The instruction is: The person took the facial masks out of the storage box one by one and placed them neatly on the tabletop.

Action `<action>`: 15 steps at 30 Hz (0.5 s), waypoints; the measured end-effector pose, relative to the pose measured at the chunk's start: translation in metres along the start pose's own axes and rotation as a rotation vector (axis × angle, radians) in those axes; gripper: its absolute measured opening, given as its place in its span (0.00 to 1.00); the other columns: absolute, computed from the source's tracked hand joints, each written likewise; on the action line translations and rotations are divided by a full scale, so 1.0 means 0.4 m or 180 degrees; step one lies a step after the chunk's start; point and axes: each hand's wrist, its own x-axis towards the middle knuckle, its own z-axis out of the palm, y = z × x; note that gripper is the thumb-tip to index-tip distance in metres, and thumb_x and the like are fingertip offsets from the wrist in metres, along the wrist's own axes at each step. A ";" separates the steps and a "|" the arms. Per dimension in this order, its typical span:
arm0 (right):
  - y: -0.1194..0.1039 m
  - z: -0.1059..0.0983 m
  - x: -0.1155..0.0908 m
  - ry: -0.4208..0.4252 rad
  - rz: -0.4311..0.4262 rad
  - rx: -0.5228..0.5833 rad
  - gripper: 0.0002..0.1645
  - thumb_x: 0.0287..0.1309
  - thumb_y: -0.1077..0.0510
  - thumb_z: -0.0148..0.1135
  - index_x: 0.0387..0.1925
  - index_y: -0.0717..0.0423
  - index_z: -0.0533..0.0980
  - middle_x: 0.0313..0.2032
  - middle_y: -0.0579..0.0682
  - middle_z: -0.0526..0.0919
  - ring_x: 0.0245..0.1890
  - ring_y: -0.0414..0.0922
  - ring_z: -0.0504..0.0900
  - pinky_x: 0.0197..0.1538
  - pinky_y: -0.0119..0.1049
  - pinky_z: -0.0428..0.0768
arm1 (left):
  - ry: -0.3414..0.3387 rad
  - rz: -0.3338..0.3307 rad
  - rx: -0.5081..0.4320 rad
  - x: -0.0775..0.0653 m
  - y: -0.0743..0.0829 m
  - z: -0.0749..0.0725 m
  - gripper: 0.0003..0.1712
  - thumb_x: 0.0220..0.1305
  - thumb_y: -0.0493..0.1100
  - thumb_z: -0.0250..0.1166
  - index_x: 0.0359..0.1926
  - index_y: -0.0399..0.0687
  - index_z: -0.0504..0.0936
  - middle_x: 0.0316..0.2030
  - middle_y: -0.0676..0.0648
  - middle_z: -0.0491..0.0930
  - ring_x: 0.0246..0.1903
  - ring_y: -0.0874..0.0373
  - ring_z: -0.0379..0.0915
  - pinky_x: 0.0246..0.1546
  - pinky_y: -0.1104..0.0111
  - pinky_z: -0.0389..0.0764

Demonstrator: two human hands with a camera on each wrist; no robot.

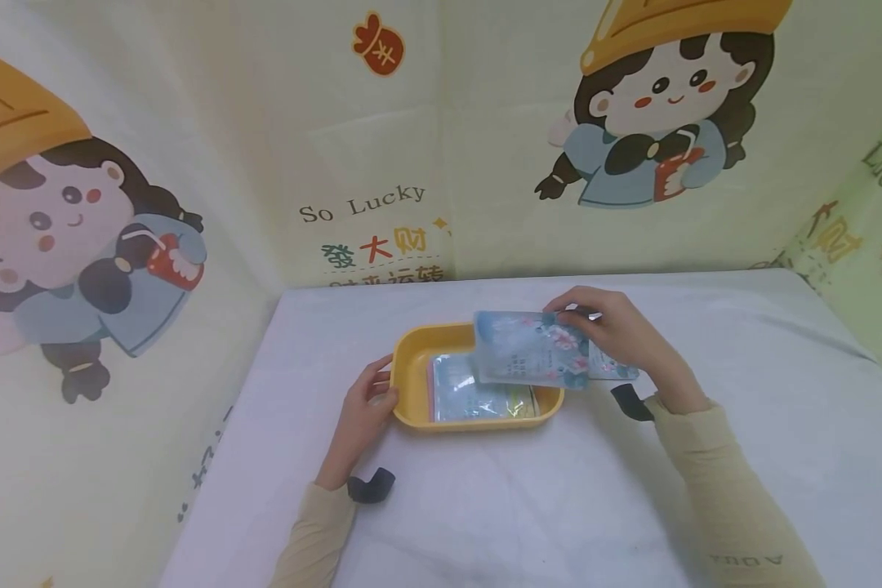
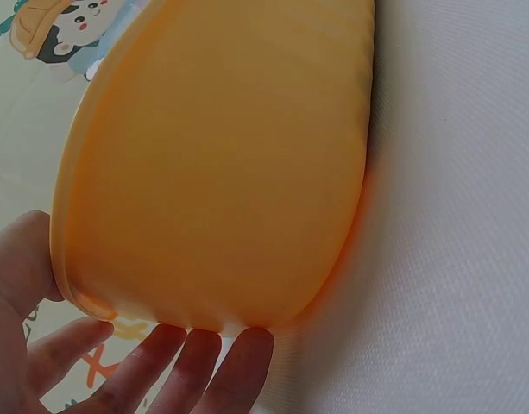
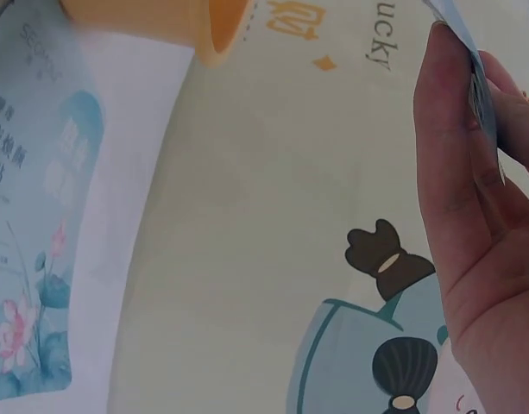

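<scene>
A yellow plastic tub (image 1: 412,412) sits on the white cloth. My left hand (image 1: 367,412) holds its left end; in the left wrist view the thumb is at the rim and the fingertips (image 2: 251,345) touch the outer wall. My right hand (image 1: 617,327) pinches a flat light-blue sachet (image 1: 522,351) with pink flowers by its upper right corner. That sachet hangs over the tub's right part and hides some of it. Inside the tub lies another pale-blue sachet (image 1: 459,392), with a pink edge showing at its left.
Beneath the right hand, another blue flowered sachet (image 1: 610,367) lies on the cloth to the right of the tub, partly covered. White cloth (image 1: 500,506) spreads across the table. Printed cream curtains (image 1: 500,147) stand behind and on both sides.
</scene>
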 end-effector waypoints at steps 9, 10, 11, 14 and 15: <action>0.008 -0.024 -0.016 0.0059 0.0110 -0.0127 0.17 0.58 0.71 0.64 0.46 0.54 0.83 0.44 0.49 0.86 0.40 0.43 0.82 0.46 0.17 0.75 | -0.0013 0.0031 -0.0075 0.003 -0.004 -0.006 0.32 0.63 0.38 0.60 0.69 0.59 0.70 0.57 0.42 0.77 0.57 0.46 0.75 0.54 0.56 0.82; 0.010 -0.026 -0.018 0.0068 0.0098 -0.0145 0.16 0.58 0.72 0.64 0.45 0.54 0.83 0.44 0.49 0.86 0.40 0.43 0.82 0.46 0.16 0.75 | -0.0012 0.0041 -0.0075 0.002 -0.003 -0.006 0.32 0.63 0.37 0.60 0.69 0.58 0.70 0.57 0.42 0.78 0.57 0.46 0.75 0.54 0.55 0.82; 0.011 -0.028 -0.020 0.0078 0.0093 -0.0152 0.16 0.57 0.72 0.64 0.45 0.54 0.83 0.44 0.49 0.86 0.40 0.43 0.82 0.46 0.16 0.75 | -0.0010 0.0044 -0.0068 0.001 -0.002 -0.007 0.32 0.63 0.37 0.60 0.69 0.58 0.70 0.57 0.42 0.77 0.57 0.46 0.76 0.54 0.55 0.82; 0.016 -0.034 -0.025 0.0114 0.0066 -0.0191 0.16 0.57 0.72 0.64 0.45 0.54 0.83 0.43 0.49 0.86 0.40 0.40 0.81 0.46 0.16 0.74 | -0.0001 0.0027 -0.0037 0.000 0.002 -0.009 0.32 0.64 0.38 0.61 0.69 0.58 0.70 0.57 0.42 0.77 0.57 0.46 0.75 0.54 0.55 0.82; 0.017 -0.036 -0.026 0.0124 0.0048 -0.0215 0.16 0.57 0.72 0.64 0.45 0.54 0.83 0.44 0.49 0.86 0.40 0.39 0.81 0.46 0.15 0.74 | -0.0003 0.0031 -0.0024 -0.001 0.002 -0.009 0.32 0.64 0.38 0.61 0.69 0.58 0.70 0.58 0.42 0.77 0.57 0.46 0.75 0.54 0.55 0.82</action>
